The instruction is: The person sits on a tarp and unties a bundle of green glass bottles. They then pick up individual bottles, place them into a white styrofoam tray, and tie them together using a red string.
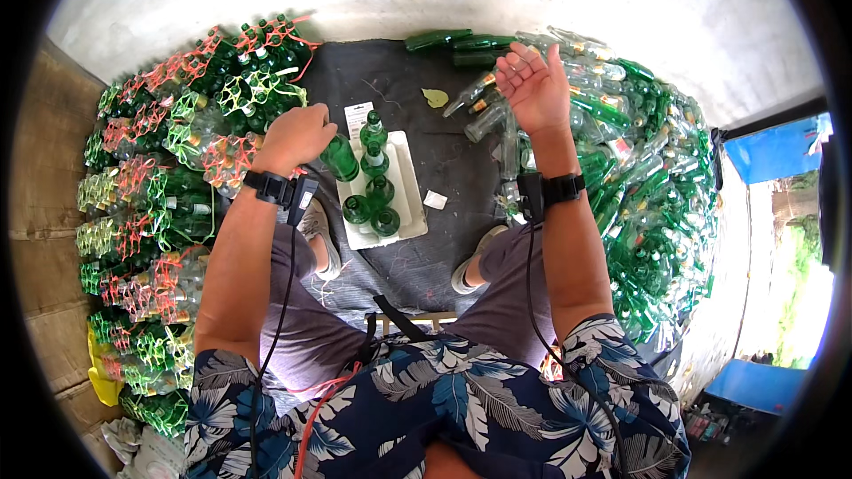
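My left hand point(300, 137) is closed at the near end of a green glass bottle point(340, 158), whose wide part leans over the left edge of a white tray point(407, 204). The hand covers the bottle's neck. Several green bottles point(380, 188) stand upright and close together on the tray, to the right of the held one. Over the left edge of the heap of loose bottles point(612, 182), my right hand point(535, 93) is raised with its palm showing. Its thumb is apart from the slightly bent fingers, and nothing is in it.
Bundles of bottles point(191, 204) tied with red and green straps are stacked along the left side. A yellow leaf point(435, 98) and a small white piece point(435, 200) lie on the black floor sheet point(461, 155). My shoes point(321, 235) flank the tray.
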Tool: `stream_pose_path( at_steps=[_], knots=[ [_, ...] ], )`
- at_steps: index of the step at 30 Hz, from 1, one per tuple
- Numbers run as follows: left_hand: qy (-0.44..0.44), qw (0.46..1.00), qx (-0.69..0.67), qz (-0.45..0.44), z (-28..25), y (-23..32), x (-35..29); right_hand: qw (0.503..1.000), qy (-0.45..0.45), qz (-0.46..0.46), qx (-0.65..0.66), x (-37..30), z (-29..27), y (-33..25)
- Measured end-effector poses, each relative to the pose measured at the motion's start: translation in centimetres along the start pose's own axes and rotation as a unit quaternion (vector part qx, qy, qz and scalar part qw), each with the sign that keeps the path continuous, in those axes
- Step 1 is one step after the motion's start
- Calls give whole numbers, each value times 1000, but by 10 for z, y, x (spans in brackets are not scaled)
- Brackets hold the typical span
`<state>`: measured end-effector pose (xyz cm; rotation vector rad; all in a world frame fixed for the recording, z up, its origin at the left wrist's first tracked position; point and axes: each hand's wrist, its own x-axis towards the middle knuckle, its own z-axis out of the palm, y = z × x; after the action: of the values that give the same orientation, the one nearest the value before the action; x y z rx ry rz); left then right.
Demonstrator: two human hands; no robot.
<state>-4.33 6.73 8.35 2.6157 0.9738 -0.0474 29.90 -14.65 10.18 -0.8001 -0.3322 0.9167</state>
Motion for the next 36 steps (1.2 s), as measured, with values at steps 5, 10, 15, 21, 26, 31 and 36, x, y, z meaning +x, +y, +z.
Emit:
stream_pose_path(
  at_steps=[5, 10, 15, 21, 26, 31, 36],
  knots=[
    [-26, 998, 15, 50, 16, -9, 2, 1000, 14, 12, -21, 3, 0, 3],
    [-54, 996, 28, 63, 31, -6, 7, 999, 10, 7, -38, 1, -2, -2],
    [-120, 990, 67, 43, 38, -3, 8, 999, 13, 8, -40, -1, 1, -2],
    [-155, 983, 87, 38, 51, 3, 8, 999, 11, 0, -51, -1, 1, -3],
    [-184, 979, 87, 29, 52, 9, 5, 998, 24, 2, -63, -1, 2, -4],
    [-207, 975, 81, 13, 49, 16, 4, 997, 35, -1, -67, -3, 3, -5],
    [-181, 979, 82, 42, 70, 5, 8, 997, 31, -7, -66, -2, 0, -5]
  ],
)
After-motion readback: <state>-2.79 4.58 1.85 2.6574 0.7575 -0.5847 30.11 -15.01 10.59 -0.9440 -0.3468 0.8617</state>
